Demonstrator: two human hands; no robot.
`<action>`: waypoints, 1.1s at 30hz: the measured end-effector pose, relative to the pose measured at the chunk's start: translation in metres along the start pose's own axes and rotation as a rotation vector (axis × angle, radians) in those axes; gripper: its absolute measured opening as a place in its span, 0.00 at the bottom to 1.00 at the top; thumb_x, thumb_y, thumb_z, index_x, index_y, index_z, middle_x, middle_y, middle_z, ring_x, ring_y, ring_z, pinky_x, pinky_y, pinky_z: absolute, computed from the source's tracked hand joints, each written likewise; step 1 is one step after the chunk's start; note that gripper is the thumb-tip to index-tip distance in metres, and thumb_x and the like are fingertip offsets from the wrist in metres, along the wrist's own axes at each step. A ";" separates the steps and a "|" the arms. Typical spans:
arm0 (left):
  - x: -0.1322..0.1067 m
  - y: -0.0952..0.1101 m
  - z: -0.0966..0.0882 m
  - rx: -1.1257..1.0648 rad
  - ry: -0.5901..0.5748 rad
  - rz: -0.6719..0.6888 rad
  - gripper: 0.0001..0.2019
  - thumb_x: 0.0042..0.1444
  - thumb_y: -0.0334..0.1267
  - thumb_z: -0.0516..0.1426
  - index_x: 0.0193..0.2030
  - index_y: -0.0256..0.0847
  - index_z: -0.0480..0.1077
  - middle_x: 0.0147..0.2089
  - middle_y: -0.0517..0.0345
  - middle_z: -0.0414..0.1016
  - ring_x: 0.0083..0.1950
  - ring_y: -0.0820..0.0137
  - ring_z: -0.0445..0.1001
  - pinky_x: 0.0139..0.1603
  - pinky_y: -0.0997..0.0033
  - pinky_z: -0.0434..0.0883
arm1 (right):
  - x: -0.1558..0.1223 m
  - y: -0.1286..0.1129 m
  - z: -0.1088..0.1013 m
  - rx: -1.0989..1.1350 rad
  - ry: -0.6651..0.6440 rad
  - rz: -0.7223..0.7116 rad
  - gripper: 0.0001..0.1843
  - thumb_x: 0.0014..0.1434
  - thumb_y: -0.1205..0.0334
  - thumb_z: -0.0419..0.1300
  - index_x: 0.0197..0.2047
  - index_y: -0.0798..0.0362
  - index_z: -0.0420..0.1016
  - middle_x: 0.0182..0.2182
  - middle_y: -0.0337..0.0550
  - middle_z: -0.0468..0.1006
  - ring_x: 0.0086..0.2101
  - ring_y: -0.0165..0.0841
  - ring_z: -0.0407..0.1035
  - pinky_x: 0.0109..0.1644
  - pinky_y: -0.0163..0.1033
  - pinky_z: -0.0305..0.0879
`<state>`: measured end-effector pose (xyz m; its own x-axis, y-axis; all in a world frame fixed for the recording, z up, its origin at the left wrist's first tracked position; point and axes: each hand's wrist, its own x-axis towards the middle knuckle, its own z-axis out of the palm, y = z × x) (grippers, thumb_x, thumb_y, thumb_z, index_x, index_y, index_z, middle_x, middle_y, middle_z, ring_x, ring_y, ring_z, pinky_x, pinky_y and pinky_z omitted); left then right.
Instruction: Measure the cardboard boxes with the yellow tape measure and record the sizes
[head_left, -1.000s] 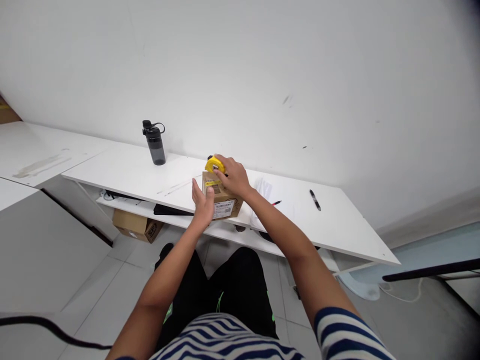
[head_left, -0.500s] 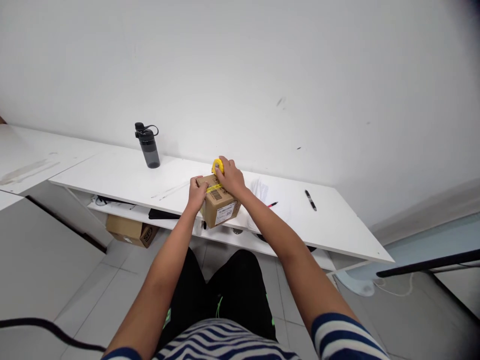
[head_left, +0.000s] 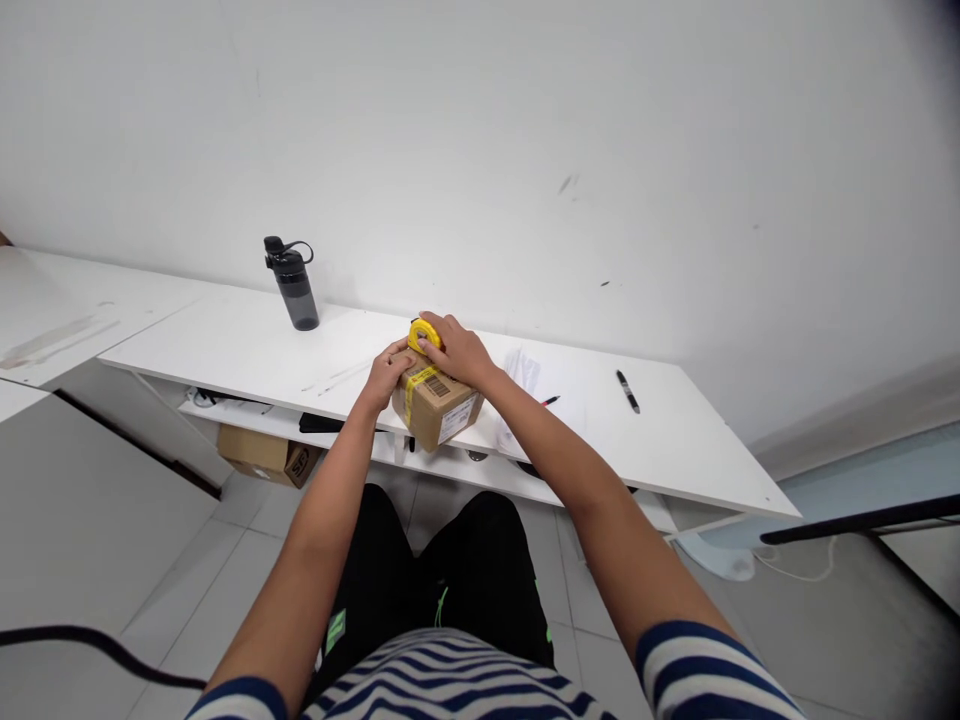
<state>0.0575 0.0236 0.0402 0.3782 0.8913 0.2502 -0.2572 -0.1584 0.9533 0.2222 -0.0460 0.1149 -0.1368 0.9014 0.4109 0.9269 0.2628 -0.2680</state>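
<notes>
A small brown cardboard box (head_left: 442,415) with a white label stands near the front edge of a long white table (head_left: 660,450). My right hand (head_left: 459,352) grips a yellow tape measure (head_left: 420,333) on the box's far top edge. A strip of yellow tape runs from it over the box's top and down its left side. My left hand (head_left: 388,368) is closed on the box's upper left corner, where the tape ends.
A dark water bottle (head_left: 293,285) stands at the back left of the table. A black marker (head_left: 628,391), a red pen (head_left: 550,401) and white paper (head_left: 523,372) lie to the right. Another cardboard box (head_left: 266,456) sits on the floor below. A black cable (head_left: 90,652) crosses the floor.
My left hand went from open beside the box to closed on its top left corner. The yellow tape now runs across the top and down the left side.
</notes>
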 end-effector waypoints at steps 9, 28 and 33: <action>-0.001 0.004 0.004 0.040 0.074 -0.023 0.22 0.44 0.42 0.64 0.48 0.38 0.77 0.48 0.52 0.82 0.48 0.60 0.78 0.54 0.57 0.73 | 0.000 -0.006 -0.006 -0.082 -0.059 0.013 0.33 0.65 0.46 0.52 0.70 0.48 0.56 0.49 0.49 0.82 0.44 0.48 0.76 0.40 0.43 0.66; -0.004 0.001 0.005 0.012 0.108 -0.024 0.24 0.42 0.41 0.64 0.48 0.36 0.78 0.57 0.46 0.78 0.57 0.54 0.75 0.61 0.52 0.71 | -0.118 -0.013 -0.062 -0.280 -0.141 0.163 0.33 0.65 0.42 0.50 0.69 0.44 0.59 0.45 0.46 0.84 0.34 0.43 0.77 0.26 0.38 0.56; -0.005 0.001 0.007 -0.026 0.124 -0.063 0.25 0.41 0.41 0.65 0.49 0.36 0.78 0.55 0.46 0.79 0.55 0.54 0.76 0.58 0.53 0.73 | -0.125 -0.008 -0.067 -0.273 -0.153 0.189 0.33 0.64 0.42 0.51 0.69 0.44 0.59 0.40 0.43 0.84 0.32 0.44 0.77 0.26 0.38 0.57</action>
<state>0.0612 0.0157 0.0408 0.2816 0.9452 0.1655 -0.2603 -0.0908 0.9612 0.2551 -0.1836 0.1236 0.0146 0.9717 0.2357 0.9971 0.0034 -0.0757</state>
